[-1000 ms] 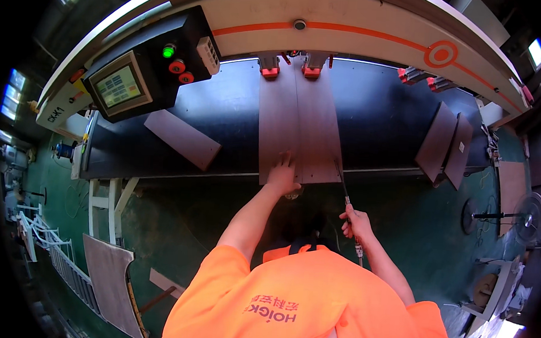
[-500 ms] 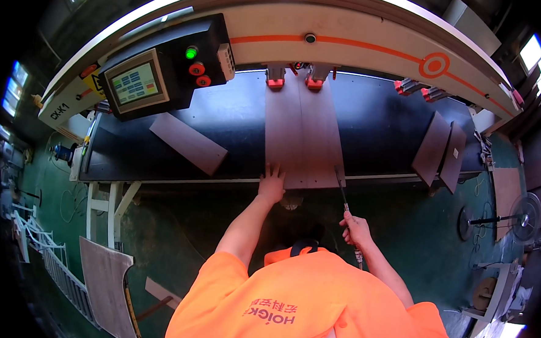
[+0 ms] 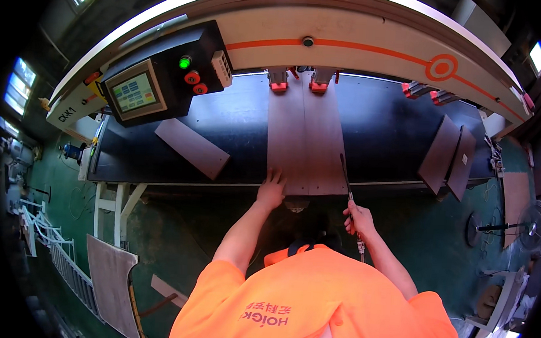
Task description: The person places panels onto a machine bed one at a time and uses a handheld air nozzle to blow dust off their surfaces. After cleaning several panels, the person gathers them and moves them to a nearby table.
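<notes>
Two long brown boards (image 3: 304, 128) lie side by side on the black machine table, a thin seam between them, their far ends under two red-footed clamps (image 3: 278, 85). My left hand (image 3: 272, 187) rests at the near left corner of the boards, fingers spread. In my right hand (image 3: 359, 219) is an air blow gun (image 3: 347, 179) with a long thin nozzle, my fingers wrapped round its body. The nozzle points away from me along the right edge of the boards. A hose trails back from the gun beside my forearm.
A loose board (image 3: 192, 148) lies to the left on the black table (image 3: 382, 138), and two more boards (image 3: 439, 154) on the right. Overhead spans a beige gantry (image 3: 375, 46) with a control screen (image 3: 134, 93). A floor fan (image 3: 532, 222) stands at right.
My right hand and the air blow gun have moved a little forward, the nozzle reaching farther along the boards' right edge. My left hand stays on the boards. The view has shifted slightly.
</notes>
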`<action>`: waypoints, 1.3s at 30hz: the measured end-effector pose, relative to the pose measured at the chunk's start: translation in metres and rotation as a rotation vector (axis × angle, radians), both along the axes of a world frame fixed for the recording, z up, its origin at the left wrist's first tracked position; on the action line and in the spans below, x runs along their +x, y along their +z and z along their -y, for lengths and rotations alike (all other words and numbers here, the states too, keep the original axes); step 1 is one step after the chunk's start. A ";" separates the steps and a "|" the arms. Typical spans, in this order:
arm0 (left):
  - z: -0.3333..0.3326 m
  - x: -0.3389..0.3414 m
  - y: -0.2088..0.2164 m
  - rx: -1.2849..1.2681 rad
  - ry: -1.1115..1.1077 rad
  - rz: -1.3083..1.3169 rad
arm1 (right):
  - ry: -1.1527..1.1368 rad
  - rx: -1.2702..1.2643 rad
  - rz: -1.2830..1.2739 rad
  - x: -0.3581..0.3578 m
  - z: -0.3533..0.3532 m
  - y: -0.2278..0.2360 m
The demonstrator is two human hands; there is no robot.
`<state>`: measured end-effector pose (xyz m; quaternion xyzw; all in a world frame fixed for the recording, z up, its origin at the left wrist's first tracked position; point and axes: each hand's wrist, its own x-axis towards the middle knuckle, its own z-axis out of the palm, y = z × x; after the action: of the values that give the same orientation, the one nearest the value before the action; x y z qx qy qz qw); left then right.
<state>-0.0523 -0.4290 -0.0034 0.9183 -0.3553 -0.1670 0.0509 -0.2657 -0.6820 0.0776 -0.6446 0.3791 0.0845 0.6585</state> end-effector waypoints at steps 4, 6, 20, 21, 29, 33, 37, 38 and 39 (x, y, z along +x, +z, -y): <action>0.001 -0.003 0.003 -0.054 0.032 0.010 | 0.081 0.031 0.032 0.026 0.032 -0.010; 0.003 -0.004 0.015 -0.034 0.060 -0.013 | 0.105 0.055 0.036 0.039 0.047 -0.014; 0.025 -0.039 0.034 -0.143 0.751 -0.129 | 0.298 0.153 0.003 0.099 0.129 -0.041; 0.026 -0.042 0.028 -0.157 0.758 -0.098 | 0.312 0.155 0.014 0.103 0.132 -0.042; 0.030 -0.029 0.023 -0.188 0.828 -0.162 | 0.362 0.058 -0.023 0.107 0.145 -0.045; 0.033 -0.027 0.018 -0.160 0.811 -0.163 | 0.536 -0.364 0.063 0.082 0.136 -0.082; 0.030 -0.017 0.014 -0.064 0.751 -0.202 | 0.619 -0.614 0.156 0.089 0.085 -0.068; 0.026 -0.015 0.015 -0.049 0.743 -0.204 | 0.638 -0.634 0.129 0.091 0.083 -0.066; 0.026 -0.012 0.016 -0.041 0.731 -0.206 | 0.654 -0.660 0.102 0.095 0.082 -0.065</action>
<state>-0.0647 -0.4546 0.0129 0.9617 -0.0003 -0.2220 0.1608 -0.1711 -0.7641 0.0121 -0.9086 0.1296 0.1307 0.3748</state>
